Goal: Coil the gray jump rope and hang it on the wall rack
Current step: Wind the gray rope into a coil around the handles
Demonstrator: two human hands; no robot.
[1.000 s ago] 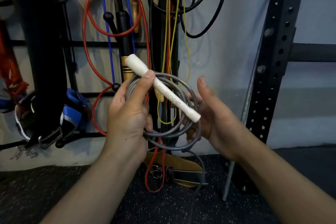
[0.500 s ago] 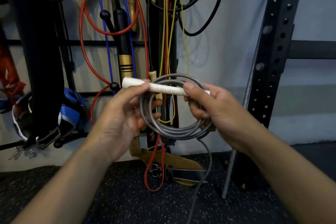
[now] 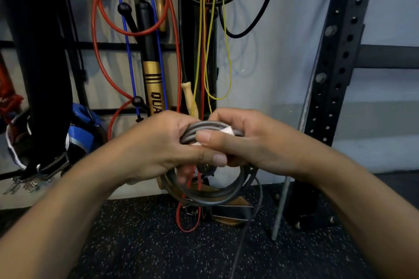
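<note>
Both hands meet before us: our left hand (image 3: 156, 149) and right hand (image 3: 251, 142) are clenched around the top of the coiled gray rope (image 3: 217, 192), its white handle (image 3: 226, 130) pinched between them. One loose strand trails toward the floor (image 3: 136, 244), below the rack (image 3: 113, 46).

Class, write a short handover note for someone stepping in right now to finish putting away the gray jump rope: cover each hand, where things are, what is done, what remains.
Left hand: closed on the gray jump rope coil at its top.
Right hand: also closed on the coil's top, thumb pressing the white handle against the loops.
Rope: mostly coiled, held in front of the wall rack; one loose gray tail hangs down toward the floor.
Done: most of the coiling.
Left: gather the tail, secure the coil, hang it on the rack, which is already crowded with other ropes.
</note>
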